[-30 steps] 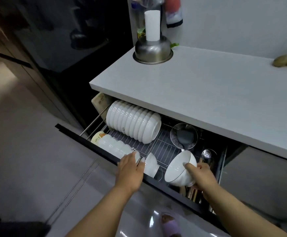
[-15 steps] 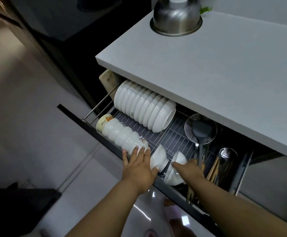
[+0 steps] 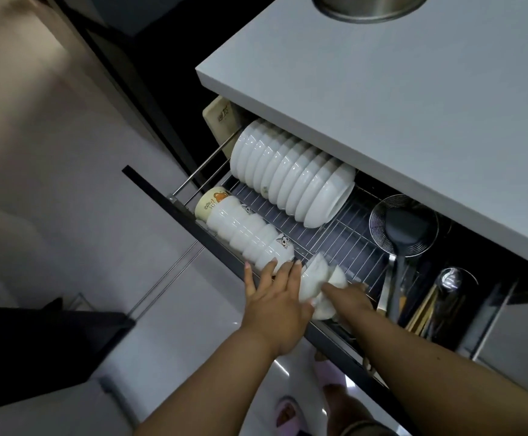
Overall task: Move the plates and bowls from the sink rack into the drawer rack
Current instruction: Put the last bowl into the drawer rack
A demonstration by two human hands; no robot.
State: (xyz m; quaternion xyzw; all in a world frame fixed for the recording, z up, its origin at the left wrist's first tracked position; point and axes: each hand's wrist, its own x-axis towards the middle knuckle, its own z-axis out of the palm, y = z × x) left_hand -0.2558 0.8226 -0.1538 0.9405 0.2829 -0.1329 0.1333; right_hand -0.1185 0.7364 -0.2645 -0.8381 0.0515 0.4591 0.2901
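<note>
nearest the camera, two bare forearms reach down to the front edge of the pulled-out black-fronted drawer rack (image 3: 344, 234) with its wire grid floor. the left hand (image 3: 275, 297) lies with fingers spread and fairly straight, fingertips resting against the near end of the front row of small white bowls (image 3: 250, 237) standing on edge. just beside it, the right hand (image 3: 347, 298) is curled round a small white ceramic bowl (image 3: 319, 306), holding it tilted on edge at the front of the rack; a second small white bowl (image 3: 314, 272) stands touching it, between the two hands. both bowls are blurred, so where one rim ends and the other begins is hard to tell. at the far-left end of the front row lies a cream mug with an orange cartoon print (image 3: 210, 201). behind, a back row of larger white bowls (image 3: 291, 177) stands on edge, tightly nested. to the right, a round wire skimmer (image 3: 382, 221) and a dark grey ladle (image 3: 409, 228) stand in the utensil compartment. a pale wooden cutting board (image 3: 220, 116) leans at the drawer's far-left corner. above all, the pale grey countertop (image 3: 398, 105) carries a stainless steel bowl (image 3: 369, 7).
</note>
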